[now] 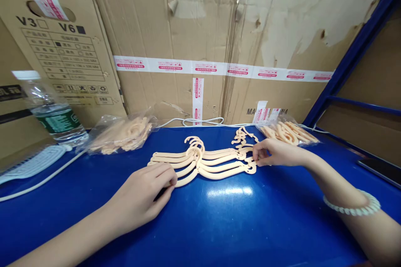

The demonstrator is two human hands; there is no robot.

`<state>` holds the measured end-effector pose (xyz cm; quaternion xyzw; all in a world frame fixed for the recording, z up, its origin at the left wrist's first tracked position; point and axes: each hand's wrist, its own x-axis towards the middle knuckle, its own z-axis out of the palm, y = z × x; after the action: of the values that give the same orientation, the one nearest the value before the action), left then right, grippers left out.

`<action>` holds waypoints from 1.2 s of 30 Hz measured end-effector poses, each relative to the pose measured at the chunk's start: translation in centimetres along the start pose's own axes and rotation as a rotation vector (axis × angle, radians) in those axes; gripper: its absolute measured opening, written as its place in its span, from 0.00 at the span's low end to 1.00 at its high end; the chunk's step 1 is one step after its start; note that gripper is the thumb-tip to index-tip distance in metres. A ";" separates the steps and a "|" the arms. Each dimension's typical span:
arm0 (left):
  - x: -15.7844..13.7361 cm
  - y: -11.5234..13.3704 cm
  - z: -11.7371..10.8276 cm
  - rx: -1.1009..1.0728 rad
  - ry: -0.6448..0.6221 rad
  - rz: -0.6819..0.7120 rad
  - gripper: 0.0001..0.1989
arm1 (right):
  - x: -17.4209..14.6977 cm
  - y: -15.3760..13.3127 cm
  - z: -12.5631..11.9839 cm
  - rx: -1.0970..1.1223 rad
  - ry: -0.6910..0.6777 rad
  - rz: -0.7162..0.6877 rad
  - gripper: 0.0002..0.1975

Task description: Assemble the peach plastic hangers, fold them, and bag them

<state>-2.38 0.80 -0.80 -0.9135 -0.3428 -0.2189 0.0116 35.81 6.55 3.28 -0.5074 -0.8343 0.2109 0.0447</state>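
Observation:
Several cream plastic clothes hangers lie overlapped in a row on the blue table, their hooks bunched at the middle and pointing away from me. My left hand is closed on the left arm of the nearest hanger, which hides that arm's tip. At the right ends of the hangers, my right hand pinches a small cream hook piece, partly covered by my fingertips. Behind it, a loose cluster of similar small hooks rests on the table.
Clear bags of cream hanger parts lie at the back, one bag left and another bag right. A water bottle, a pale hairbrush and a white cable are at left; a phone lies right. Cardboard stands behind.

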 end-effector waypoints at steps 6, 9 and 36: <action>-0.1 -1.4 0.7 0.088 0.059 -0.019 0.09 | 0.1 -0.7 0.9 -0.053 0.046 0.047 0.04; -0.2 -2.1 1.0 0.118 0.077 -0.042 0.09 | -0.1 -1.0 1.0 -0.098 0.108 0.079 0.05; -0.6 -2.2 2.5 0.193 0.104 -0.136 0.20 | 4.2 4.4 -0.9 -0.674 0.300 -0.019 0.38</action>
<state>-3.18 2.53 -3.63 -0.8703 -0.4222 -0.2321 0.1024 37.70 12.26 1.73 -0.5111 -0.8458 -0.1530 -0.0010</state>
